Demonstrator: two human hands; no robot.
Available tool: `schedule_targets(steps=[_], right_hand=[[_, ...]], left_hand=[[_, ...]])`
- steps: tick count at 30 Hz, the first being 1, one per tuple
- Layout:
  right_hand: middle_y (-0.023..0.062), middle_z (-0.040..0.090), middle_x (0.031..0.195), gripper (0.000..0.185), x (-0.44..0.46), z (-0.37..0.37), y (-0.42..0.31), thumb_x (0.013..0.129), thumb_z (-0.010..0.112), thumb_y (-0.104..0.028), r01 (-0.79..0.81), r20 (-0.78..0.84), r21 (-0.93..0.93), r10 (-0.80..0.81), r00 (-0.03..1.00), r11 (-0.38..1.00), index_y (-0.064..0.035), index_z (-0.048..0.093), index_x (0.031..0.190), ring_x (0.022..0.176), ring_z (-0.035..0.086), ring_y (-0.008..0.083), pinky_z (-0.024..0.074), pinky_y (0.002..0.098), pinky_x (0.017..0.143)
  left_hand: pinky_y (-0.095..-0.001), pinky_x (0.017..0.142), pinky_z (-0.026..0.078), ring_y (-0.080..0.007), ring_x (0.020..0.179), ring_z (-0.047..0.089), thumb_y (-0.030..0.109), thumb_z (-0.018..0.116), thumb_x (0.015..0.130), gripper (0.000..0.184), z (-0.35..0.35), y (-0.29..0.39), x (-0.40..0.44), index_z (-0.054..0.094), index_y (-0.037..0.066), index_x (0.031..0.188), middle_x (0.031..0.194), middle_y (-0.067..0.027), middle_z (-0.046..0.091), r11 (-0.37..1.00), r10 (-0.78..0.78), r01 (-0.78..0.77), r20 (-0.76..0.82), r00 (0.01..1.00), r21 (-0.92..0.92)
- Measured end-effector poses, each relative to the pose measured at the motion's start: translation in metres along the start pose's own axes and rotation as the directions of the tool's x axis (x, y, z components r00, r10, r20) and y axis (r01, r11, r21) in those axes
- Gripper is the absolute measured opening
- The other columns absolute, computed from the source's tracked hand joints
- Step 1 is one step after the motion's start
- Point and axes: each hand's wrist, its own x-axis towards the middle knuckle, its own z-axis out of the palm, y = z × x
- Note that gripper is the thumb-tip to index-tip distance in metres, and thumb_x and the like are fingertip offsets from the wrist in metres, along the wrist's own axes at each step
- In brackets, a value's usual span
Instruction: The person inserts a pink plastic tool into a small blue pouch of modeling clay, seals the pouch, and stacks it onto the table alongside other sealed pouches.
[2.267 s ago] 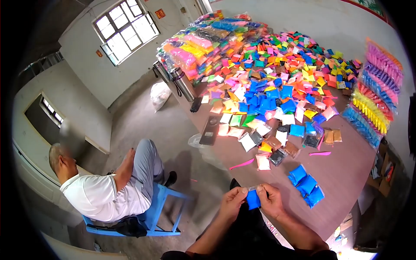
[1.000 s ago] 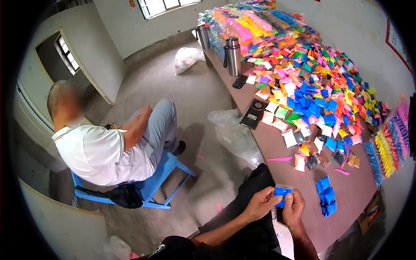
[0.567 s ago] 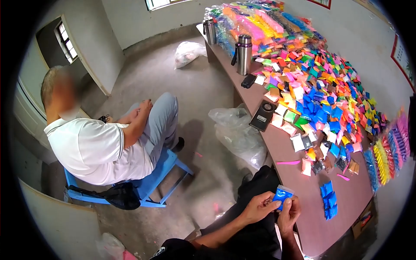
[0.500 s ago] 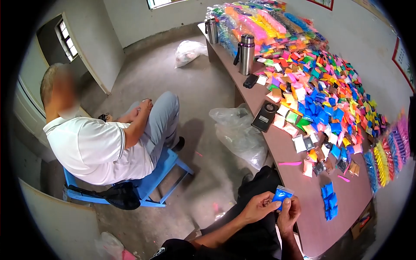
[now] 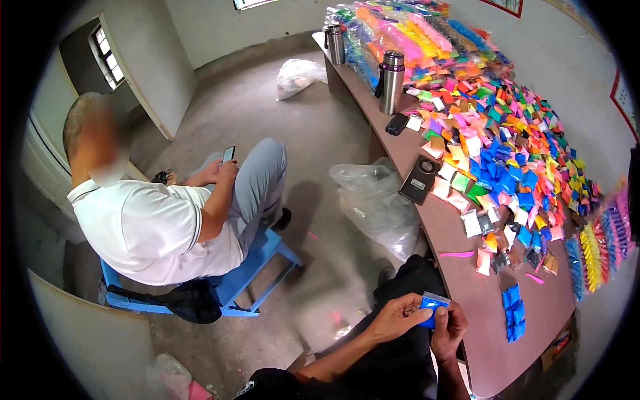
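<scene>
Between my two hands, over my lap at the table's near edge, is a small blue packet [image 5: 435, 304] with a clear top strip. My left hand [image 5: 399, 316] pinches its left side, thumb across the front. On the other side, my right hand [image 5: 450, 331] grips the packet's right edge with thumb and fingers. A short stack of similar blue packets [image 5: 514, 313] lies on the table to the right of my hands. Two pink plastic strips [image 5: 457, 254] rest on the tabletop beyond.
A large heap of colourful packets [image 5: 507, 153] covers much of the brown table [image 5: 480, 347]. Steel flasks [image 5: 392, 83] and a black speaker-like device [image 5: 420, 179] stand along its left edge. Clear plastic bags [image 5: 377, 210] lie on the floor. Someone sits on a blue chair [image 5: 257, 267] at left.
The view has shifted slightly, while both hands keep holding the blue packet. A phone now shows in the seated person's hands.
</scene>
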Motion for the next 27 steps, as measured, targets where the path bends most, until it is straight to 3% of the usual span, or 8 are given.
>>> schedule_targets(steps=[3, 5, 9, 11, 15, 17, 20, 27], right_hand=[[-0.0012, 0.058, 0.081, 0.018, -0.002, -0.002, -0.006, 0.100, 0.065, -0.021, -0.022, 0.018, 0.010, 0.022, 1.000, 1.000, -0.0032, 0.061, 0.097, 0.077, 0.050, 0.0071, 0.0411, 0.0248, 0.070], [-0.0004, 0.059, 0.083, 0.016, -0.003, -0.004, -0.006, 0.100, 0.065, -0.019, -0.032, 0.024, 0.012, 0.032, 0.999, 0.999, -0.0027, 0.061, 0.098, 0.079, 0.052, 0.0075, 0.0423, 0.0250, 0.071], [0.0034, 0.061, 0.090, 0.013, -0.008, -0.013, 0.000, 0.099, 0.064, -0.013, -0.054, -0.014, 0.049, 0.054, 0.998, 0.997, -0.0007, 0.062, 0.101, 0.083, 0.054, 0.0101, 0.0443, 0.0264, 0.074], [0.0037, 0.061, 0.090, 0.012, -0.007, -0.017, -0.001, 0.098, 0.064, -0.012, -0.024, -0.014, 0.088, 0.026, 1.000, 0.996, -0.0003, 0.061, 0.099, 0.082, 0.054, 0.0104, 0.0443, 0.0265, 0.074], [0.0028, 0.060, 0.089, 0.010, -0.005, -0.029, 0.005, 0.097, 0.065, -0.010, -0.021, 0.014, 0.071, 0.020, 1.000, 0.997, -0.0002, 0.062, 0.098, 0.081, 0.053, 0.0099, 0.0438, 0.0256, 0.072], [0.0017, 0.058, 0.086, 0.009, -0.003, -0.034, -0.007, 0.097, 0.066, -0.008, -0.110, 0.035, 0.142, 0.106, 0.994, 0.984, -0.0003, 0.062, 0.096, 0.079, 0.052, 0.0085, 0.0430, 0.0239, 0.070], [0.0008, 0.056, 0.085, 0.007, 0.002, -0.044, -0.009, 0.096, 0.066, -0.006, -0.097, 0.070, 0.217, 0.083, 0.994, 0.971, 0.0001, 0.062, 0.097, 0.077, 0.051, 0.0071, 0.0424, 0.0223, 0.069], [-0.0020, 0.057, 0.083, 0.007, 0.010, -0.064, -0.007, 0.097, 0.067, -0.007, -0.173, 0.132, 0.211, 0.147, 0.980, 0.962, -0.0010, 0.063, 0.097, 0.075, 0.051, 0.0049, 0.0426, 0.0216, 0.067]], left_hand=[[-0.0190, 0.064, 0.039, 0.0006, 0.073, 0.047, 0.017, 0.068, 0.099, 0.016, 0.000, 0.001, -0.001, 0.065, 0.002, 0.101, 0.080, 0.0076, 0.055, 1.000, -0.001, 0.001, -0.003, 1.000, -0.012], [-0.0191, 0.070, 0.044, -0.0005, 0.077, 0.051, 0.017, 0.067, 0.100, 0.017, -0.009, -0.009, -0.001, 0.065, 0.001, 0.105, 0.084, 0.0058, 0.059, 0.990, -0.050, 0.041, 0.062, 0.997, 0.139], [-0.0194, 0.071, 0.045, -0.0013, 0.079, 0.053, 0.017, 0.067, 0.100, 0.017, 0.004, -0.005, -0.003, 0.066, 0.001, 0.106, 0.086, 0.0052, 0.060, 0.984, -0.073, 0.056, 0.092, 0.993, 0.172], [-0.0188, 0.067, 0.041, 0.0005, 0.077, 0.050, 0.017, 0.065, 0.101, 0.016, 0.021, 0.002, -0.003, 0.066, 0.002, 0.106, 0.084, 0.0079, 0.059, 0.999, -0.024, 0.024, -0.007, 1.000, 0.024], [-0.0192, 0.071, 0.044, -0.0004, 0.082, 0.054, 0.017, 0.064, 0.102, 0.018, 0.017, -0.004, 0.002, 0.066, 0.001, 0.110, 0.088, 0.0062, 0.061, 0.984, -0.049, 0.043, 0.030, 0.998, 0.176], [-0.0203, 0.073, 0.046, -0.0021, 0.081, 0.055, 0.019, 0.063, 0.102, 0.020, 0.021, -0.004, 0.002, 0.065, 0.000, 0.107, 0.088, 0.0036, 0.062, 0.983, -0.076, 0.066, 0.053, 0.996, 0.172], [-0.0206, 0.074, 0.047, -0.0026, 0.083, 0.056, 0.019, 0.063, 0.103, 0.020, 0.031, -0.013, 0.004, 0.065, -0.001, 0.108, 0.090, 0.0032, 0.063, 0.992, -0.042, 0.040, 0.019, 0.999, 0.121], [-0.0210, 0.078, 0.048, -0.0038, 0.086, 0.057, 0.018, 0.062, 0.103, 0.021, 0.047, -0.010, 0.008, 0.065, -0.001, 0.111, 0.094, 0.0022, 0.064, 0.987, -0.044, 0.046, -0.013, 0.999, 0.155]])
